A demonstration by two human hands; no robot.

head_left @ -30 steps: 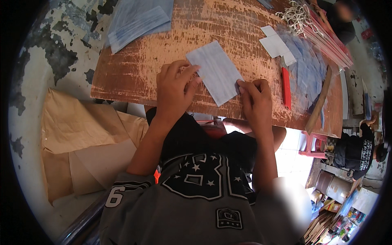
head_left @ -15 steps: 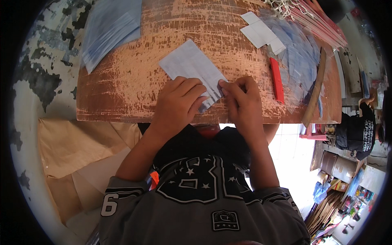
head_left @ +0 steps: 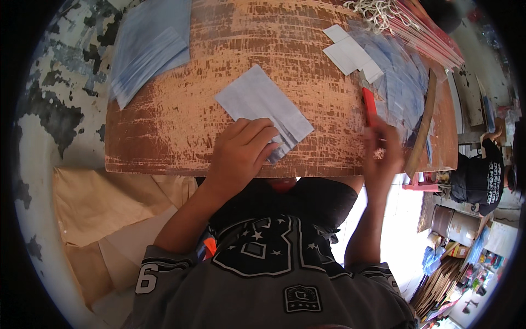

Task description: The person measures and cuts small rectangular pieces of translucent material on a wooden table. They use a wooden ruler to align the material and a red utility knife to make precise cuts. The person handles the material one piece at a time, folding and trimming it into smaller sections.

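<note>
A flat, pale-grey rectangular packet [head_left: 266, 104] lies slanted near the front edge of the table, its lower end shiny like clear plastic. My left hand [head_left: 244, 148] is closed on that lower left side, fingers curled and thumb pressed by the shiny end; what sits under the fingers is hidden. To the right, my right hand [head_left: 382, 148] has its fingers closed about the lower end of a red cutter knife [head_left: 369, 101], which points away from me. Motion smears this hand a little. Beyond the knife's tip lie white card pieces [head_left: 350, 54].
Clear bluish plastic sleeves [head_left: 149, 60] are stacked at far left; more loose sleeves [head_left: 402, 82] spread at right. A curved wooden strip [head_left: 422, 126] crosses the table's right edge [head_left: 450, 120]. White cords and pink rods [head_left: 413, 27] lie at far right. Brown paper [head_left: 115, 208] sits below left.
My right hand has left the packet's right corner and moved right to the red cutter knife. My left hand stays on the packet. The whole view has shifted slightly.
</note>
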